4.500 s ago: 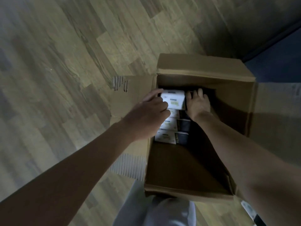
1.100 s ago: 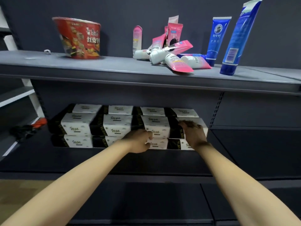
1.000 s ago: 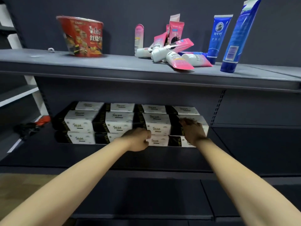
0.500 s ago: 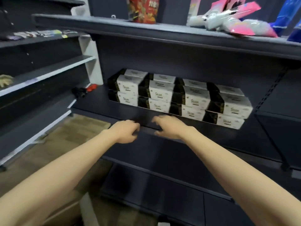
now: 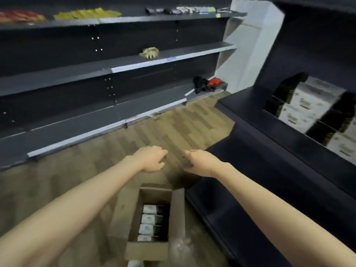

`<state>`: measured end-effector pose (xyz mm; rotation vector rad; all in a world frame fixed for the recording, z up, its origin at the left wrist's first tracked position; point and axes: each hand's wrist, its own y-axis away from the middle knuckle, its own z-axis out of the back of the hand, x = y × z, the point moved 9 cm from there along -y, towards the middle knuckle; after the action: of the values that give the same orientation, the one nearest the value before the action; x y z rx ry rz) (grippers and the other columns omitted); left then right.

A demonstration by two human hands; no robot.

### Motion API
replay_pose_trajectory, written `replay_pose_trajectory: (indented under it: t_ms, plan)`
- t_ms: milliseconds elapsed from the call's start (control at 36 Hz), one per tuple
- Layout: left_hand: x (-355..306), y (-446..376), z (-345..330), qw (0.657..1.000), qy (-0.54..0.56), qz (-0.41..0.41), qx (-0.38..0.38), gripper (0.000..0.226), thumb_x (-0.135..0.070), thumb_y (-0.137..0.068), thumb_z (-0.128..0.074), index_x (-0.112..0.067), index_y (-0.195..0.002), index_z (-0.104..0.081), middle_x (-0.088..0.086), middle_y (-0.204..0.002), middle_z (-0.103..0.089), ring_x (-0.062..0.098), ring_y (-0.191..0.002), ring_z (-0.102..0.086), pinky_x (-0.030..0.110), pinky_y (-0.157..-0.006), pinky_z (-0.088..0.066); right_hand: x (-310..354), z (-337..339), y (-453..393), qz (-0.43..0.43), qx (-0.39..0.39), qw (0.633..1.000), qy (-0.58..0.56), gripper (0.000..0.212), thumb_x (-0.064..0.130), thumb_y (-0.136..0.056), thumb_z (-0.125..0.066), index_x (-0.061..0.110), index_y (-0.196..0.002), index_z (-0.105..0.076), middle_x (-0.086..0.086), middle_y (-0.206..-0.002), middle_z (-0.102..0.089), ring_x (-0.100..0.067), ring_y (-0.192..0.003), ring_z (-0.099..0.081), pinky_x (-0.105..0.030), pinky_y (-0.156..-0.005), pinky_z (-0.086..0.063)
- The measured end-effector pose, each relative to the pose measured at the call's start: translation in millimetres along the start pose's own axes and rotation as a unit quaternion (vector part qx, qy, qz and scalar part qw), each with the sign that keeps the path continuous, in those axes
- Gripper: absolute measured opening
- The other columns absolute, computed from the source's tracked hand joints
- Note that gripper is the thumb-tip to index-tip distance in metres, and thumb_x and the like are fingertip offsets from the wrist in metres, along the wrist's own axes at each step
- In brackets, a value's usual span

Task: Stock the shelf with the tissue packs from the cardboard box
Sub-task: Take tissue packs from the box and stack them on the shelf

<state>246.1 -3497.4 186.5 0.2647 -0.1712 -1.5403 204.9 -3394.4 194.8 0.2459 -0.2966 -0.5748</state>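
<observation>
- Head view: both bare arms are stretched forward over the wooden floor, with the two hands side by side and a small gap between them.
- The left hand is seen empty, palm turned down, the fingers loosely curled and apart; nothing is held in it.
- The right hand is also seen empty, palm down, the fingers half spread and pointing toward the left hand.
- The cardboard box is placed on the floor below the hands, between the two forearms, with its flaps open.
- Inside the box, a row of four tissue packs is seen along its left inner wall, white with a dark end; the rest of the box interior is dark.
- The dark shelf is found at the right, and the box is set just beside its base.
- On this shelf, stacked tissue packs are seen at the right edge of the picture, blurred, in at least two layers.
- At the left, a long gray shelving unit is seen along the wall.
- On it, a pale glove is laid on the middle board, and yellow packets are laid on the top board.
- A black and red item is laid at the end of its lower board; what it is cannot be told.
</observation>
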Motion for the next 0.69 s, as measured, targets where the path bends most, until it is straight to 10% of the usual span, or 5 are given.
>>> replay_pose_trajectory:
  t_ms: [278,694]
  plan:
    - [120,12,-123,0.986,0.075,0.047,0.144,0.036,-0.025,-0.092,-0.047,-0.014,-0.127,-0.049,0.015,-0.126,-0.054,0.032,-0.115,-0.054,0.037,-0.089,-0.046,58,-119,-108,-0.021,0.096,0.993,-0.063,0.048,0.029,-0.092,-0.056,0.008,-0.134,-0.041,-0.015,-0.131,-0.051,-0.033,-0.118,-0.053,-0.036,-0.091,-0.045]
    - [130,-20,-417,0.947,0.15,0.044,0.28,0.031,-0.016,-0.091,-0.044,-0.008,-0.12,-0.054,0.011,-0.119,-0.054,0.03,-0.105,-0.055,0.038,-0.09,-0.048,26,-418,-165,-0.133,0.242,0.944,-0.182,0.047,0.027,-0.097,-0.05,0.013,-0.14,-0.038,-0.009,-0.146,-0.037,-0.026,-0.133,-0.038,-0.033,-0.102,-0.039]
